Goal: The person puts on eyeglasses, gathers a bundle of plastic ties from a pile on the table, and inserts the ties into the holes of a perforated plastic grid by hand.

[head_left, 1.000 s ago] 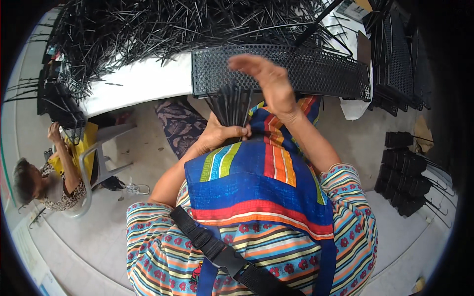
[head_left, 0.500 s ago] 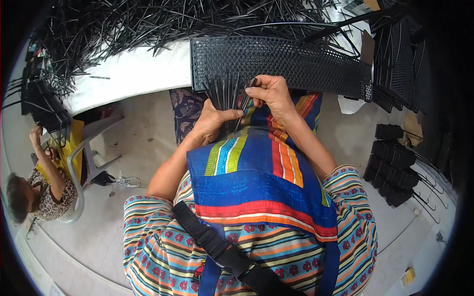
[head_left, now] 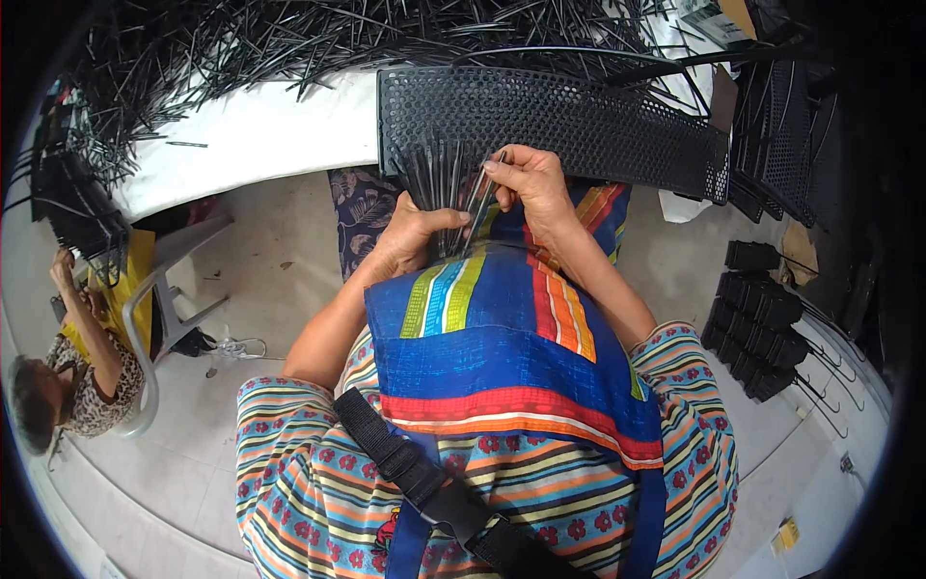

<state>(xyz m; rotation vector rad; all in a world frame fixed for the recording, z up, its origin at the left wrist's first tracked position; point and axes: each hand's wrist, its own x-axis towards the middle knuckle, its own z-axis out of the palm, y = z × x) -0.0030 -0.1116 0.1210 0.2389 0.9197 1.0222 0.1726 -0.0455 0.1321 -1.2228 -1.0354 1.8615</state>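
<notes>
A fanned bunch of thin black sticks [head_left: 439, 174] is gripped in my left hand [head_left: 417, 232], with the thumb laid across them near the lower end. My right hand [head_left: 533, 183] pinches one or a few of the same dark sticks [head_left: 485, 193] between thumb and fingers, just right of the bunch. How many it has hold of, I cannot tell. Both hands are above my lap, over the blue striped apron [head_left: 463, 372]. Just beyond the stick tips lies a black perforated panel [head_left: 550, 116] along the table's near edge.
A large heap of loose black sticks [head_left: 289, 43] covers the back of the white table [head_left: 251, 135]. More black mesh panels [head_left: 776, 135] stand at the right. Black stacked pieces with hooks [head_left: 757, 323] sit on the right floor. Another person [head_left: 92, 372] works beside a chair [head_left: 154, 318] at left.
My right hand keeps its place beside the bunch, its sticks shifted slightly. The view has moved a little. The other person's raised hand has moved slightly.
</notes>
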